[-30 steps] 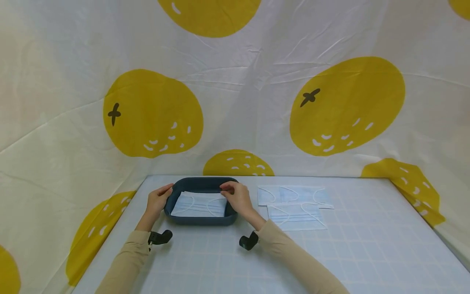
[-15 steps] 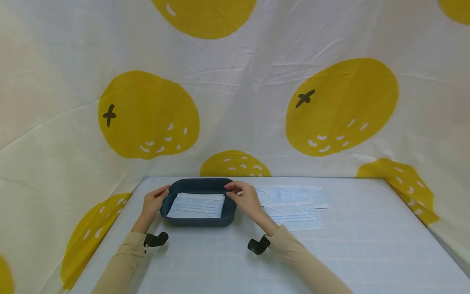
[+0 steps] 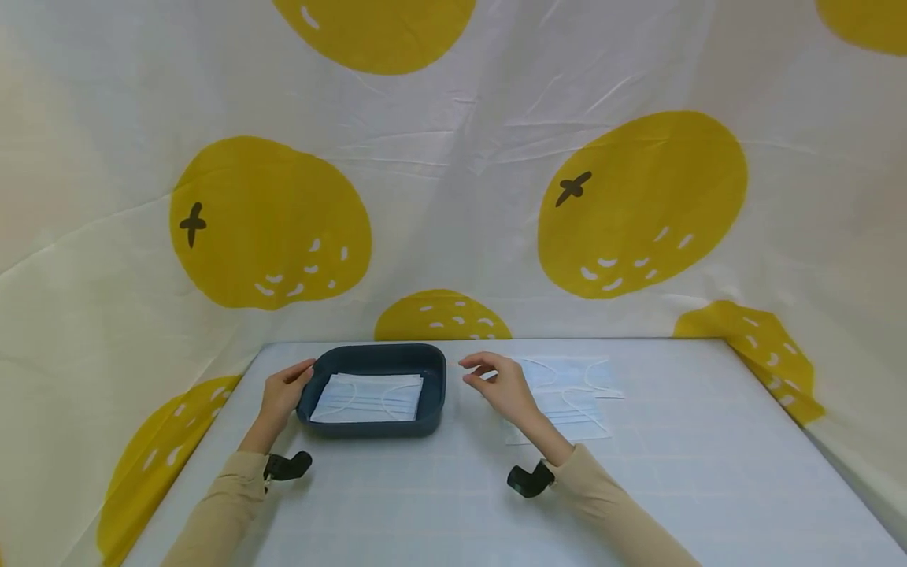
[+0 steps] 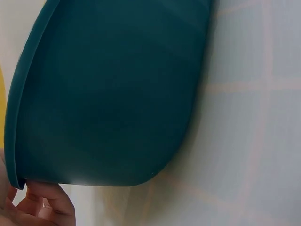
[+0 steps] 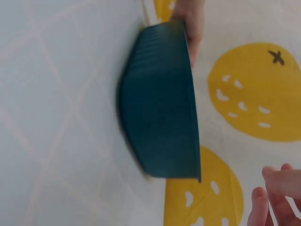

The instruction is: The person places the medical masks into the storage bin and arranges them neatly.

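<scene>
A dark blue-green basin stands toward the back left of the table. Inside it lies a small stack of pale blue face masks with white ear loops. My left hand grips the basin's left rim; the left wrist view shows the fingers curled under the lip. To the right of the basin my right hand hovers with loosely bent fingers, nothing between them. Thumb and fingertips stand apart from the basin wall in the right wrist view. More face masks lie behind and beneath the right hand, partly hidden by it.
A pale checked cloth covers the table. Behind and along both sides hangs a white curtain printed with yellow fruit. Black wrist cameras sit on both forearms.
My right hand has come away from inside the basin, over its right rim, and moved right toward the loose masks. The left hand stays at the left rim. The head view has shifted slightly.
</scene>
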### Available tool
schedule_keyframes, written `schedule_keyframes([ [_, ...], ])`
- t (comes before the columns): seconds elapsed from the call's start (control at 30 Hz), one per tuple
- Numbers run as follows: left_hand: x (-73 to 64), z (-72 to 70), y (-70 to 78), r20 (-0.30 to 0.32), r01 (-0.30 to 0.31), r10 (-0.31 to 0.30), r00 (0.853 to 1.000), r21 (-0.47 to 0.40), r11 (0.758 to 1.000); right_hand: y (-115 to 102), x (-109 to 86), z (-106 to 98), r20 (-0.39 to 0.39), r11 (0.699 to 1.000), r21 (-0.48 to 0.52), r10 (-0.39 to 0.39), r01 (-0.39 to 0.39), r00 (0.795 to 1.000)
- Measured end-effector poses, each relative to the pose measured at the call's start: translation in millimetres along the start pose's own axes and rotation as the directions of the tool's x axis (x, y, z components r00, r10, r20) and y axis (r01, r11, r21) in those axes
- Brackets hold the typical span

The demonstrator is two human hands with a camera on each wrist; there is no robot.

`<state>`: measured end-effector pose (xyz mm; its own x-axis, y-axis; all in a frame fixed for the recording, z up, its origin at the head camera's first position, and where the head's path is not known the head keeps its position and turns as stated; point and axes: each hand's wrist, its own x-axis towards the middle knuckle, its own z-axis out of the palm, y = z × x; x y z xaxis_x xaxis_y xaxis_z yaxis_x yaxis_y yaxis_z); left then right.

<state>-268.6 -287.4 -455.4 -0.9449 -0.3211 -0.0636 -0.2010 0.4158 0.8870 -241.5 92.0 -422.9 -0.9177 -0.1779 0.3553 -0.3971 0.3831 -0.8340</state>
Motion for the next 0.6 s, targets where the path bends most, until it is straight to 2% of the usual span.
schedule_keyframes([
  [0.23,-0.1,-0.1,-0.7,-0.012,-0.013,0.013,1.000,0.015,1.000,9.6,-11.3,-23.7,-0.006,1.000,-0.018,0.014,-0.014,1.000],
  [0.43,-0.6,1.4,-0.9,-0.027,0.009,-0.008,1.000,0.007,1.000,24.7,-21.0,-42.1,0.012,0.999,-0.040,0.030,-0.030,0.999],
  [0.6,1.3,1.7,-1.7,-0.025,-0.001,0.001,1.000,0.005,1.000,32.5,-26.5,-59.6,0.010,0.996,-0.076,0.046,-0.045,0.999],
])
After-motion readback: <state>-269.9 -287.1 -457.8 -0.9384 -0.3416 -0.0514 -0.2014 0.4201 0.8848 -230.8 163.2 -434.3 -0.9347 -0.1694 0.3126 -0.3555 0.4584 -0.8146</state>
